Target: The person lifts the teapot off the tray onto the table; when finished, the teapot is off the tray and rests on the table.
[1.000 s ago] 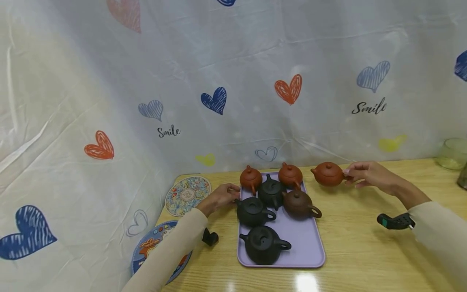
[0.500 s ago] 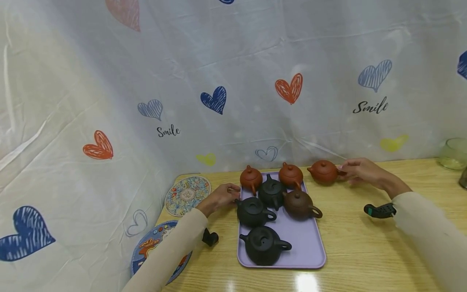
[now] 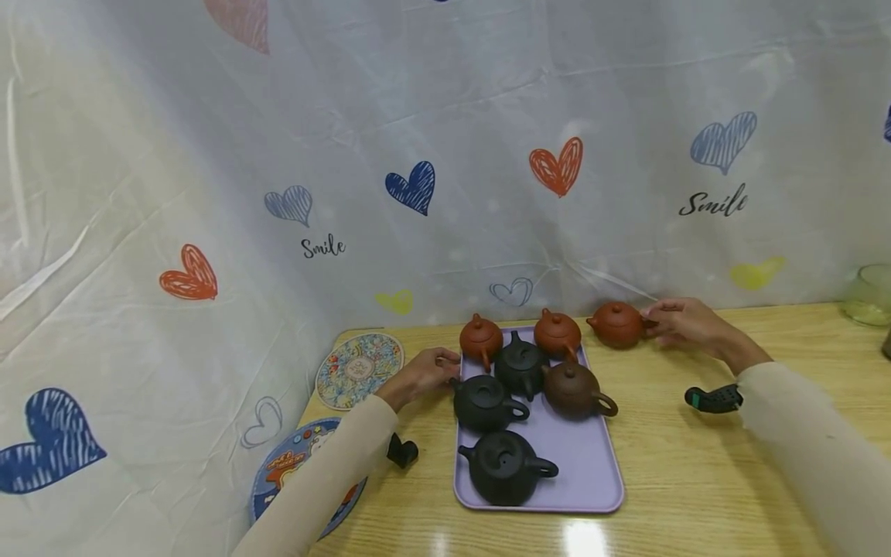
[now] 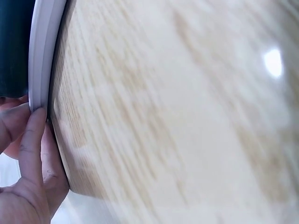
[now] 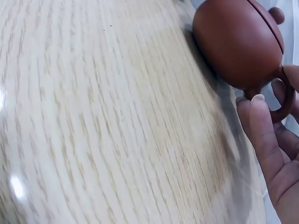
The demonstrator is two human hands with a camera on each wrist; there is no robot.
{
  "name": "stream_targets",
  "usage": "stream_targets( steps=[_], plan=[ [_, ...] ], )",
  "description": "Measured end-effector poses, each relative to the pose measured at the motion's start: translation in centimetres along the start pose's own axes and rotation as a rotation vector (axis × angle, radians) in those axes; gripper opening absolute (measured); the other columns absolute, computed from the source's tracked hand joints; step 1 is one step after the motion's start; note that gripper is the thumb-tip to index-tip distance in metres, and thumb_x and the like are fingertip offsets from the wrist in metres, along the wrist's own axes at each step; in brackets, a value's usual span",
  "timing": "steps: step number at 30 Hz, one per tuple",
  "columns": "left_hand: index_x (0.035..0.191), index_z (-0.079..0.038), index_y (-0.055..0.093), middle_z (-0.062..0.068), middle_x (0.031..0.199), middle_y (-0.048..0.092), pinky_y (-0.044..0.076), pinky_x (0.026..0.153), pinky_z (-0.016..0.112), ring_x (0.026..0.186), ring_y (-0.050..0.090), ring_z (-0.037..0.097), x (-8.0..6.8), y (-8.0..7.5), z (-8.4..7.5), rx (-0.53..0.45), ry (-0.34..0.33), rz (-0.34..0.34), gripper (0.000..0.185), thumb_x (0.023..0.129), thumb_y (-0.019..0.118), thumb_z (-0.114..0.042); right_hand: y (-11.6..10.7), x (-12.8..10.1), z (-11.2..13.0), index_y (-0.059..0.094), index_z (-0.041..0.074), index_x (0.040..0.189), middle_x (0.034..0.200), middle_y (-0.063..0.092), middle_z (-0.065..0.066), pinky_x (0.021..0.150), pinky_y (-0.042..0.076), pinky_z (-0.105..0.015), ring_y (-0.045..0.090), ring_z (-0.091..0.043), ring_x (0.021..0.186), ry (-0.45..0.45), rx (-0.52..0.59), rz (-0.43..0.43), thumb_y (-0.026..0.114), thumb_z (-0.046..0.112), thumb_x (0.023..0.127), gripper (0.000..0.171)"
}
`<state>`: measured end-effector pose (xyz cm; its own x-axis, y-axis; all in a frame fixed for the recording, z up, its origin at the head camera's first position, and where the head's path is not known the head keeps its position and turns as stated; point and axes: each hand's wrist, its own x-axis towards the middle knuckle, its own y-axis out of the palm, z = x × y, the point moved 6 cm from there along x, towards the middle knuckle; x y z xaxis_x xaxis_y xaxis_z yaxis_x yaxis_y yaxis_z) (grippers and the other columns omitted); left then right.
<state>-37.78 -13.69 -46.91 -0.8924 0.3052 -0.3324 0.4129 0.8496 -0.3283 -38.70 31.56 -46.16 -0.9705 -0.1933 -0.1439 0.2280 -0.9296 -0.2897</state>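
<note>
Spreading behind everything hung a white heart-printed curtain (image 3: 445,155), and below it lay the wooden surface (image 3: 696,464). A lilac tray (image 3: 585,472) carried five small clay teapots, crowding its far end. The left hand (image 3: 421,375) pinched the tray's left rim, likely steadying it. The right hand (image 3: 685,321) had fingers (image 5: 261,126) curled at the loop handle of a red clay teapot (image 3: 616,323), which stood on the surface just beside the tray's far right corner. Two patterned round mats (image 3: 358,370) lay left.
</note>
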Motion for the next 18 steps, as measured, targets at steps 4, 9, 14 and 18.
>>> stream_targets(
  steps=[4, 9, 14, 18],
  plan=[
    [0.13, 0.005, 0.055, 0.023, 0.12, 0.062, 0.061, 0.082, 0.037, 0.092, 0.067, 0.021, 0.01, 0.09, -0.12, 0.005, 0.002, 0.001, 0.031, 0.1, 0.056, -0.001, 0.18, 0.0, 0.2, 0.067, 0.008, 0.108, 0.104, 0.065, 0.018, 0.079, 0.061, -0.026, 0.068, -0.003, 0.09, -0.008, 0.017, -0.026, 0.056, 0.024, 0.104, 0.02],
    [0.131, 0.006, 0.054, 0.024, 0.121, 0.062, 0.061, 0.082, 0.037, 0.092, 0.066, 0.021, 0.17, 0.15, -0.08, 0.002, 0.003, 0.003, 0.033, 0.099, 0.056, 0.0, 0.35, -0.19, 0.12, 0.067, 0.009, 0.107, 0.097, 0.063, 0.02, 0.079, 0.061, -0.026, 0.067, -0.002, 0.089, -0.001, 0.051, -0.044, 0.056, 0.023, 0.104, 0.019],
    [0.132, 0.005, 0.054, 0.024, 0.121, 0.062, 0.061, 0.083, 0.036, 0.091, 0.066, 0.02, 0.25, 0.08, 0.01, -0.01, -0.002, -0.003, 0.032, 0.1, 0.056, 0.0, 0.45, -0.3, -0.12, 0.067, 0.011, 0.107, 0.093, 0.065, 0.019, 0.079, 0.062, -0.027, 0.069, -0.003, 0.088, -0.004, 0.066, -0.059, 0.058, 0.026, 0.103, 0.017],
    [0.131, 0.004, 0.056, 0.023, 0.12, 0.063, 0.061, 0.081, 0.036, 0.09, 0.066, 0.02, 0.23, 0.03, 0.04, -0.009, -0.007, -0.006, 0.032, 0.1, 0.057, 0.0, 0.37, -0.54, -0.5, 0.062, -0.001, 0.123, 0.095, 0.068, 0.016, 0.079, 0.062, -0.027, 0.07, -0.003, 0.088, -0.004, 0.02, -0.08, 0.06, 0.031, 0.102, 0.038]
  ],
)
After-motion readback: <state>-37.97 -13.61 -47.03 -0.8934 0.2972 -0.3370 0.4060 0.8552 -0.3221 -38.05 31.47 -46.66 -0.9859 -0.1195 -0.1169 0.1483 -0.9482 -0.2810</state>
